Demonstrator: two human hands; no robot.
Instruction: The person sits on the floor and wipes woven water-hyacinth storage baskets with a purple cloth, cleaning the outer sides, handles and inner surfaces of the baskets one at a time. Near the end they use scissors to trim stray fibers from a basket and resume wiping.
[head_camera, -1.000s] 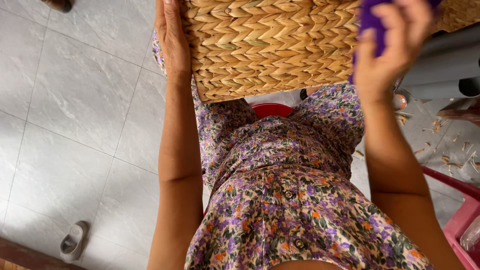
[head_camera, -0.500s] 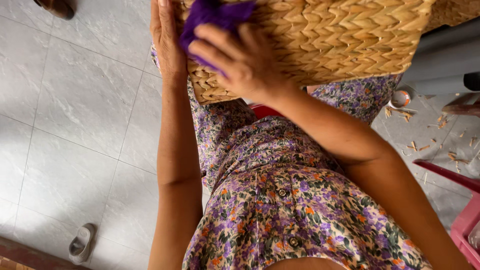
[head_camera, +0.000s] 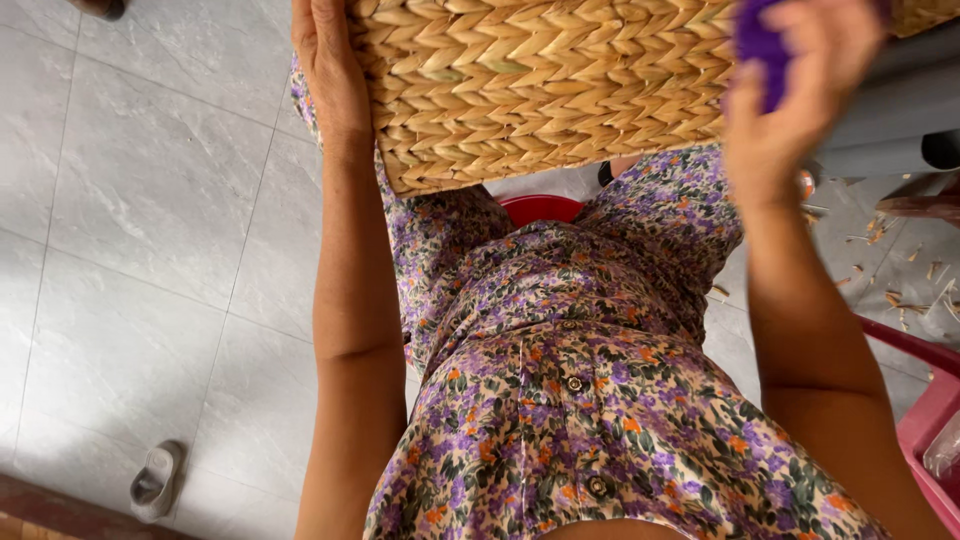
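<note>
Looking down from the head view, a woven basket (head_camera: 560, 90) is being held up over the lap, its side turned toward the camera. The left hand (head_camera: 335, 75) is being pressed flat against the basket's left edge, fingers extended along the weave rather than curled round it, so the hold is an open-palmed brace and not a clamp. The right hand (head_camera: 790, 90) is being closed round a purple cloth (head_camera: 760, 40), which is bunched in the grip just beside the basket's right part; whether the cloth is touching the weave cannot be told, as the hand is blurred.

The basket is being steadied by one flat palm only, so it is judged that it could slip or tip toward the tiled floor (head_camera: 140, 250) if the pressing is being eased or if the cloth is being pushed hard against the far side. A snag of the cloth on the rough braided strands is also judged possible. Loose straw scraps (head_camera: 900, 290) are lying on the floor at the right, near a pink plastic crate (head_camera: 930, 410), and a red stool (head_camera: 540, 208) is showing under the floral dress (head_camera: 590, 400).
</note>
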